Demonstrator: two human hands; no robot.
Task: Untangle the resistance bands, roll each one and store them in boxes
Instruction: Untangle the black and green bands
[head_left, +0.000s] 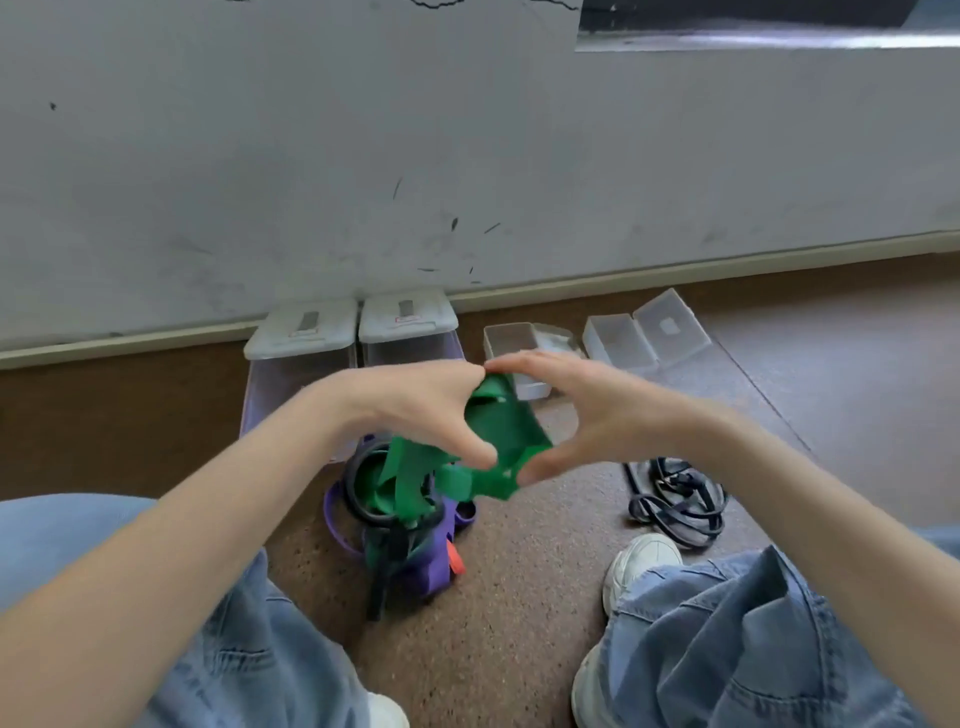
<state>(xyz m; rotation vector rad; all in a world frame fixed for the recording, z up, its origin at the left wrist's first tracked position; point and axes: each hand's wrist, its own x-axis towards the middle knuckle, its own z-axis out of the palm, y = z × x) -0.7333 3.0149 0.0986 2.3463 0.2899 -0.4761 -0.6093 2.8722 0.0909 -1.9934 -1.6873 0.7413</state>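
Note:
A green resistance band is held up between both hands above the floor. My left hand pinches its left side between thumb and fingers. My right hand pinches its right side and lower corner. The band's tail hangs down into a tangled pile of purple, black and green bands with a small red piece, lying on the floor between my knees. A separate black band bundle lies to the right. Two small open clear boxes stand behind my hands.
Two tall clear lidded containers stand against the white wall. A loose clear lid lies at the right of the small boxes. My jeans-clad legs and white shoes flank the pile on brown carpet.

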